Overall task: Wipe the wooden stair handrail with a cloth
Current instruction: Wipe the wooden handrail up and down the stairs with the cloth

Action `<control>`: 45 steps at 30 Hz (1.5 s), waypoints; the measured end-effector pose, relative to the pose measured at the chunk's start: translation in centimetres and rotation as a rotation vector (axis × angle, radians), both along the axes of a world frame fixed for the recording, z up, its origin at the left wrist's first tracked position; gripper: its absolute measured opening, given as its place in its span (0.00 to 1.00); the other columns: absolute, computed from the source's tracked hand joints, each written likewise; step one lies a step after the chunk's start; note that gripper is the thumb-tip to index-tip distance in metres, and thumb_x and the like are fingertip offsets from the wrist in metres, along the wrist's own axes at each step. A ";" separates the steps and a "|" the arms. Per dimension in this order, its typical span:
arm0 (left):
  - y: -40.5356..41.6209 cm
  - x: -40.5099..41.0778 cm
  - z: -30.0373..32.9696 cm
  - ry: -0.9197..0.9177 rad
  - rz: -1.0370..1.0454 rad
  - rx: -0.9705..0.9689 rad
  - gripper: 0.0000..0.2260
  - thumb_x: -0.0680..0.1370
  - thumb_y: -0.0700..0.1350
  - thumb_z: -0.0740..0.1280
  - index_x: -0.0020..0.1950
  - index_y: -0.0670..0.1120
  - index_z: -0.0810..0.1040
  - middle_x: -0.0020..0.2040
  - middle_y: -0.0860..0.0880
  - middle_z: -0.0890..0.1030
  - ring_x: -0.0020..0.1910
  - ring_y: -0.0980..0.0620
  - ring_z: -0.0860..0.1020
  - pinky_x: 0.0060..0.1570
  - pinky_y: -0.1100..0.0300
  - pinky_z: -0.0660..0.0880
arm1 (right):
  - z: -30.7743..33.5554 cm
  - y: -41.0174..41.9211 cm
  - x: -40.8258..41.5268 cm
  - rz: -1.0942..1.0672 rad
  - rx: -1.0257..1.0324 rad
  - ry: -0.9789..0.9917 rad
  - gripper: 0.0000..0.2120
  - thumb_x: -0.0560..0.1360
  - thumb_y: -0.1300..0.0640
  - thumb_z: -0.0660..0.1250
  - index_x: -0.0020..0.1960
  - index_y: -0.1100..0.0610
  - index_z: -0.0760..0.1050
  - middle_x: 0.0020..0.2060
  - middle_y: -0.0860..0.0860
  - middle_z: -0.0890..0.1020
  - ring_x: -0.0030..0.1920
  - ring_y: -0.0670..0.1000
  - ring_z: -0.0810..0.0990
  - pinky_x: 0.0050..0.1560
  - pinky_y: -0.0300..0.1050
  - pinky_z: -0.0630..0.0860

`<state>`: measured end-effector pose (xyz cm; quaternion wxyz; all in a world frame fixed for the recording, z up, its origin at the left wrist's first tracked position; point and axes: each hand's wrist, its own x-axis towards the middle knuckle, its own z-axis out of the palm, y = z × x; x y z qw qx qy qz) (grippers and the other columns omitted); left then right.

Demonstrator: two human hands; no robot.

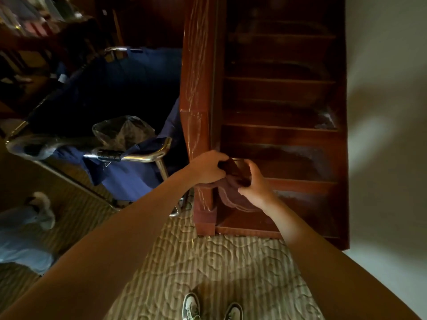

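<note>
Left hand (209, 166) fingers curled, pinching top of cloth (233, 192). Right hand (253, 181) gripping cloth at its 3 o'clock side. Cloth bunched, hanging loose over handrail (196, 88) foot. Risk: shallow pinch slips, cloth drops onto carpet (219, 262). Cart (129, 155) at 9 o'clock, near; left elbow could bump it.

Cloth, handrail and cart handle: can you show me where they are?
cloth (233, 195), head view, hanging folds below the hands
handrail (196, 88), head view, glossy top of the wood
cart handle (138, 158), head view, shiny metal bar
</note>
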<state>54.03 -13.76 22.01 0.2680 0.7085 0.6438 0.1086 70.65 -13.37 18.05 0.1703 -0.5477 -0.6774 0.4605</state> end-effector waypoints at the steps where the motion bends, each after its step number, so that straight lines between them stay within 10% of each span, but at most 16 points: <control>1: 0.1 0.3 0.4 -0.004 -0.061 0.002 0.10 0.72 0.36 0.65 0.53 0.42 0.78 0.50 0.43 0.77 0.54 0.43 0.76 0.50 0.57 0.69 | 0.2 0.0 -0.1 0.044 0.009 0.020 0.38 0.74 0.65 0.67 0.76 0.48 0.51 0.65 0.51 0.70 0.62 0.53 0.74 0.53 0.43 0.73; 8: 0.5 -0.1 3.0 0.185 -0.390 0.025 0.17 0.71 0.34 0.63 0.31 0.55 0.69 0.34 0.55 0.71 0.38 0.51 0.72 0.43 0.45 0.73 | 1.8 -0.5 0.1 0.166 -0.208 0.150 0.29 0.71 0.60 0.73 0.68 0.49 0.66 0.54 0.44 0.74 0.55 0.46 0.74 0.49 0.38 0.71; 21: -1.1 -4.5 1.9 0.172 -0.246 -0.166 0.10 0.71 0.35 0.68 0.33 0.46 0.73 0.30 0.52 0.73 0.28 0.61 0.70 0.34 0.65 0.66 | -1.2 -0.7 -0.6 0.290 -0.163 -0.207 0.25 0.71 0.53 0.73 0.65 0.53 0.71 0.57 0.49 0.77 0.58 0.51 0.76 0.51 0.41 0.71; 27: -1.7 -7.3 0.4 0.320 -0.139 -0.248 0.12 0.69 0.33 0.67 0.32 0.47 0.70 0.32 0.52 0.71 0.34 0.50 0.72 0.38 0.57 0.67 | -1.3 0.2 -2.2 0.201 0.043 -0.262 0.05 0.72 0.56 0.68 0.38 0.56 0.78 0.35 0.51 0.80 0.39 0.52 0.80 0.35 0.43 0.72; 32: -2.1 -10.4 -1.7 0.321 -0.009 -0.181 0.09 0.69 0.33 0.66 0.48 0.40 0.80 0.43 0.44 0.78 0.47 0.46 0.77 0.44 0.58 0.68 | -0.4 1.0 -5.0 0.158 -0.066 -0.014 0.07 0.77 0.63 0.63 0.54 0.60 0.76 0.45 0.53 0.78 0.46 0.52 0.79 0.39 0.39 0.73; 41: -1.6 -13.6 -6.9 -0.615 0.893 0.065 0.11 0.74 0.31 0.65 0.54 0.39 0.79 0.50 0.38 0.80 0.52 0.42 0.78 0.54 0.55 0.72 | 0.2 2.6 -10.3 0.167 -0.130 0.254 0.12 0.77 0.63 0.64 0.58 0.52 0.75 0.46 0.45 0.78 0.48 0.46 0.79 0.53 0.44 0.78; 45: -2.3 -12.8 -6.5 -0.919 1.007 0.108 0.09 0.77 0.35 0.63 0.36 0.42 0.73 0.30 0.47 0.75 0.31 0.52 0.74 0.31 0.63 0.73 | -0.2 3.3 -11.8 0.140 -0.149 0.428 0.09 0.76 0.62 0.66 0.54 0.52 0.77 0.48 0.49 0.82 0.50 0.48 0.81 0.52 0.45 0.78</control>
